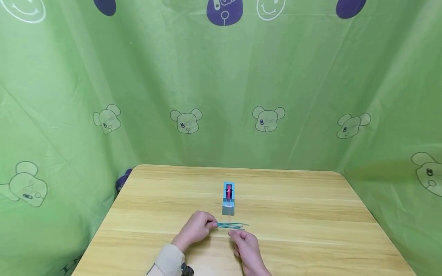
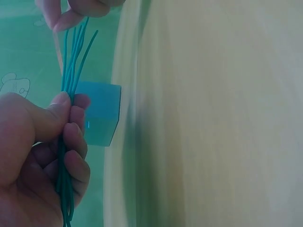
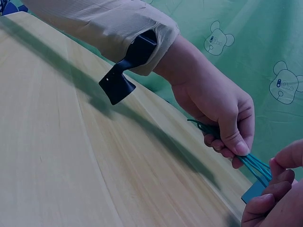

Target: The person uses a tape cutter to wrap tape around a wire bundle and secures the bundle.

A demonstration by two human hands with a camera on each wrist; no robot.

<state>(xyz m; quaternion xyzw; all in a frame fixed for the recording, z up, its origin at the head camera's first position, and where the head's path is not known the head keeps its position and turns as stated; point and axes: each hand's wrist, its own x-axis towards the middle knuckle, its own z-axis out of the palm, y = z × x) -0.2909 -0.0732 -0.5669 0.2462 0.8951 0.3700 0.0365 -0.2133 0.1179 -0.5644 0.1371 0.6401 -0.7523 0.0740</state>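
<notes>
My left grip [image 1: 197,229] holds the cords [image 2: 72,78], hiding their middle. My right grip [image 1: 248,247] pinches the tape [image 2: 58,51], faint and hard to trace toward the dispenser [image 1: 228,210] beyond.

strands [image 2: 72,68]: smooth, matt | tape dispenser [image 1: 228,210]: smooth plastic | table [image 1: 310,214]: wood-grain | curtain [image 1: 221,76]: creased cloth

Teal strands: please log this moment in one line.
left hand: holds teal strands | right hand: pinches tape strip | tape dispenser: on table
</notes>
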